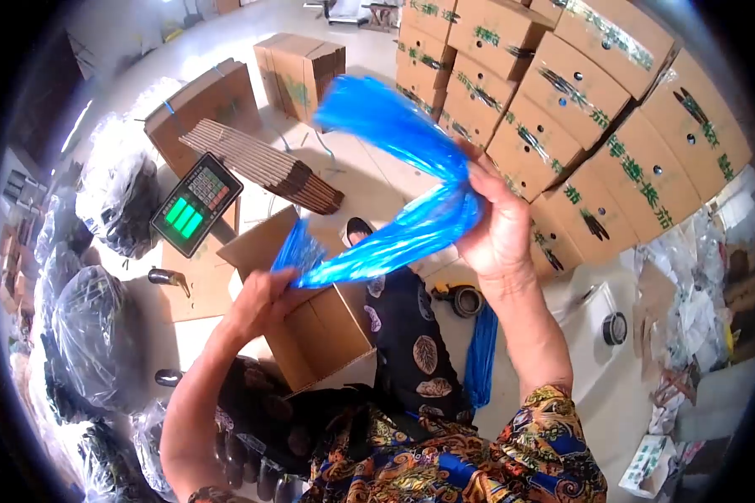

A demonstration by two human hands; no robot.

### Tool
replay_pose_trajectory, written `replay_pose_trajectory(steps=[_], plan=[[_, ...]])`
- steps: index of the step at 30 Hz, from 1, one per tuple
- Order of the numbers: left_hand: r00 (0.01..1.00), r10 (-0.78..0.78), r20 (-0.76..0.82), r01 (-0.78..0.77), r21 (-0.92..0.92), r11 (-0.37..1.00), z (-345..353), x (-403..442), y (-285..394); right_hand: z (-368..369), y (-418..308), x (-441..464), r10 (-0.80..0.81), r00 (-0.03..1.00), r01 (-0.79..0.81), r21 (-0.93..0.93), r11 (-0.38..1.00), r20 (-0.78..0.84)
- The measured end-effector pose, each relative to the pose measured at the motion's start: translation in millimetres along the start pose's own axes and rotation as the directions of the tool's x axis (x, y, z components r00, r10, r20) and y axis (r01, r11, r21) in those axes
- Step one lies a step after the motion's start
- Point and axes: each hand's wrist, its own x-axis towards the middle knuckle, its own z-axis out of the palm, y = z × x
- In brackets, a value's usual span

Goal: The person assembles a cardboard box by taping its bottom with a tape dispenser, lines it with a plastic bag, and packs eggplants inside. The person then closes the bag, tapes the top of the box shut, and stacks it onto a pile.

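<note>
A crumpled blue plastic bag (403,239) stretches between my two hands above the lap. My left hand (262,303) is closed around its lower left end, and a short tuft sticks up past the fingers. At the right, my right hand (497,220) grips the gathered bend of the bag, its fingers partly hidden behind the plastic. From there a loose part flares out to the upper left. Below my left hand an open cardboard box (331,331) stands by my legs; the part of its inside that shows is bare.
A scale display (196,204) glows green at the left. Dark eggplants (169,278) and filled plastic bags (96,335) lie nearby. Flattened cartons (264,163) lean ahead, and stacked boxes (587,84) rise at the right. A tape dispenser (461,299) and more blue plastic (481,356) are beside my leg.
</note>
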Motion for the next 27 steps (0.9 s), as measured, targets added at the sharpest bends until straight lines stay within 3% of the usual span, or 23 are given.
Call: replay_pose_trajectory(steps=[2, 4, 5, 6, 8, 10, 11, 12, 14, 17, 20, 22, 24, 25, 27], plan=[[0.945, -0.134, 0.298, 0.141, -0.002, 0.99, 13.1, -29.4, -20.0, -5.9, 12.1, 12.3, 0.002, 1.0, -0.002, 0.032, 0.999, 0.011], [0.853, -0.231, 0.468, 0.214, 0.089, 0.973, 26.3, -44.7, -29.4, -12.8, 24.2, 22.2, -0.032, 0.999, 0.032, 0.011, 0.999, 0.009], [0.873, -0.205, 0.442, 0.219, 0.02, 0.975, 36.6, -50.5, -41.2, -18.6, 30.9, 25.0, -0.042, 0.999, 0.043, -0.019, 0.999, 0.033], [0.858, -0.193, 0.476, 0.206, 0.026, 0.978, 47.7, -51.0, -61.6, -20.9, 39.4, 24.6, -0.041, 0.997, 0.044, -0.046, 0.998, 0.061], [0.832, -0.148, 0.534, 0.083, 0.143, 0.986, 30.2, -40.0, -45.5, -11.3, 48.8, 14.3, 0.048, 0.991, -0.02, -0.219, 0.976, 0.126], [0.791, -0.135, 0.597, -0.015, 0.24, 0.971, 16.2, -22.6, -32.0, 6.8, 57.1, -2.7, 0.117, 0.981, -0.074, -0.257, 0.964, 0.157], [0.879, -0.101, 0.465, 0.146, -0.062, 0.987, 9.7, -18.0, -40.3, 8.1, 63.8, -9.6, 0.162, 0.972, -0.098, -0.331, 0.939, 0.172], [0.942, -0.118, 0.313, 0.237, -0.373, 0.897, 4.2, -15.5, -47.2, 8.0, 69.4, -15.7, 0.203, 0.962, -0.115, -0.402, 0.908, 0.184], [0.973, -0.154, 0.174, 0.232, -0.729, 0.644, -25.3, -2.6, 6.5, 7.4, 82.6, -23.4, 0.232, 0.942, -0.082, -0.506, 0.859, 0.241], [0.989, -0.009, 0.146, 0.133, -0.87, 0.475, -19.5, 13.7, 38.3, 13.2, 99.9, -28.0, 0.207, 0.921, 0.035, -0.601, 0.798, 0.329], [0.986, -0.09, 0.144, 0.169, -0.875, 0.454, -11.5, 15.4, 29.8, 14.1, 103.3, -32.2, 0.101, 0.913, 0.155, -0.564, 0.811, 0.396], [0.972, -0.234, 0.007, 0.104, -0.909, 0.404, -22.6, 9.6, 14.7, 10.4, 90.9, -40.1, 0.064, 0.961, 0.123, -0.622, 0.773, 0.27], [0.978, -0.203, -0.049, 0.032, -0.927, 0.374, -36.0, 0.5, -6.8, 2.8, 81.0, -46.8, 0.051, 0.978, 0.1, -0.675, 0.731, 0.2], [0.986, -0.157, -0.053, 0.012, -0.923, 0.386, -38.5, -3.1, -13.0, 6.7, 88.2, -50.5, -0.051, 0.99, 0.125, -0.674, 0.729, 0.129], [0.963, -0.214, -0.163, -0.069, -0.919, 0.389, -36.8, -5.4, -8.1, -14.1, 89.8, -51.5, 0.031, 0.993, 0.067, -0.745, 0.664, 0.117]])
